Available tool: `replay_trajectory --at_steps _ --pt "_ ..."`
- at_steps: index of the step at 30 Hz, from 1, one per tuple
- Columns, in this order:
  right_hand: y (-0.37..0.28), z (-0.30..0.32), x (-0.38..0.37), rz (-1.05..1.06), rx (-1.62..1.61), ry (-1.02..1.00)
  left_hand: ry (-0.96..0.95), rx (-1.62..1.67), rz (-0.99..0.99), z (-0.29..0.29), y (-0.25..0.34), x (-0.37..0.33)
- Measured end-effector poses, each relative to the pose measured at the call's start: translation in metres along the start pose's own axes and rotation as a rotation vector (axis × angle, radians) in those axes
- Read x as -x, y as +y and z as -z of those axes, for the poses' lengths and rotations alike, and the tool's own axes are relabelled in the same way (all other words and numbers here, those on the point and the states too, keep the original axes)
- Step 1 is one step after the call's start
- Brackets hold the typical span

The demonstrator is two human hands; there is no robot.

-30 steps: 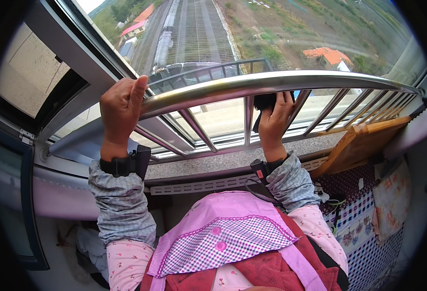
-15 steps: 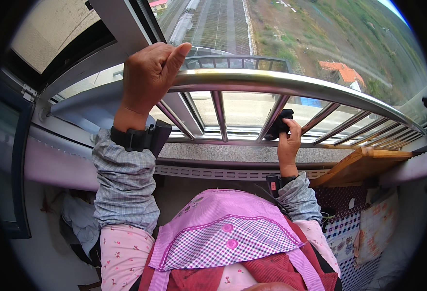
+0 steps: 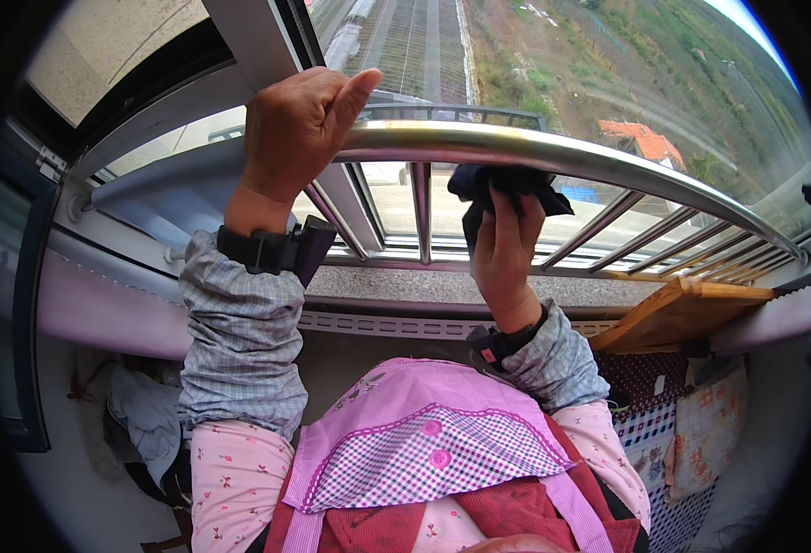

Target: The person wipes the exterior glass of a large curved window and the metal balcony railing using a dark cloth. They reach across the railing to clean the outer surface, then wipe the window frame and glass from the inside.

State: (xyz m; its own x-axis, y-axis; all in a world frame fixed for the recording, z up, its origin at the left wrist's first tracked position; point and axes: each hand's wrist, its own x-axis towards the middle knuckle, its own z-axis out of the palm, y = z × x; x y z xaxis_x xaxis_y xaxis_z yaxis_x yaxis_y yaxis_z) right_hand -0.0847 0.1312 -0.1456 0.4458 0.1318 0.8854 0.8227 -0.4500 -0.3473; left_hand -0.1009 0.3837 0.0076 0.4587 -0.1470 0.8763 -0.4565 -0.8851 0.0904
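My left hand (image 3: 293, 138) is closed around the shiny metal top rail (image 3: 461, 138) of a window guard, its thumb pointing up along the rail. A bunched black cloth (image 3: 516, 181) is in my right hand (image 3: 507, 249), whose fingers reach upward and press it just under the top rail, around the upper part of an upright bar. Part of that bar is hidden by the hand and cloth. To the left of the cloth stands another bare metal bar (image 3: 421, 212).
A speckled stone sill (image 3: 405, 284) runs below the bars. On the right a wooden board (image 3: 673, 313) leans near patterned fabrics (image 3: 705, 433). An open window sash (image 3: 9, 304) is at the left, beside blue-grey cloth (image 3: 170, 207) behind the rail. Outdoors, land lies far below.
My right hand has moved up and slightly left with the black cloth, from low on an upright bar to just under the top rail. My left hand keeps its hold.
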Motion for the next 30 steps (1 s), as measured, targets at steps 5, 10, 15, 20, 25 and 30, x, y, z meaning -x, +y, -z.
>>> replay_trajectory --at_steps 5,10,15,20,25,30 --pt "0.023 -0.045 -0.008 -0.119 0.122 -0.135 0.0 -0.008 -0.006 0.002 0.001 -0.001" --pt "0.023 -0.057 0.052 -0.107 0.205 -0.052 -0.132 -0.035 0.116 0.01 0.004 0.002" --pt "0.016 -0.058 0.041 -0.244 0.082 -0.076 -0.008 0.018 0.011 0.002 0.001 0.0" --pt "0.029 -0.068 -0.015 0.115 0.078 -0.082 0.016 0.028 0.006 0.0 0.0 0.001" --pt "0.052 -0.069 0.027 0.219 0.139 -0.338 0.028 0.008 -0.017 0.001 0.001 -0.001" --pt "0.056 -0.065 0.058 -0.276 -0.195 -0.579 -0.05 -0.024 0.043 0.005 0.003 0.001"
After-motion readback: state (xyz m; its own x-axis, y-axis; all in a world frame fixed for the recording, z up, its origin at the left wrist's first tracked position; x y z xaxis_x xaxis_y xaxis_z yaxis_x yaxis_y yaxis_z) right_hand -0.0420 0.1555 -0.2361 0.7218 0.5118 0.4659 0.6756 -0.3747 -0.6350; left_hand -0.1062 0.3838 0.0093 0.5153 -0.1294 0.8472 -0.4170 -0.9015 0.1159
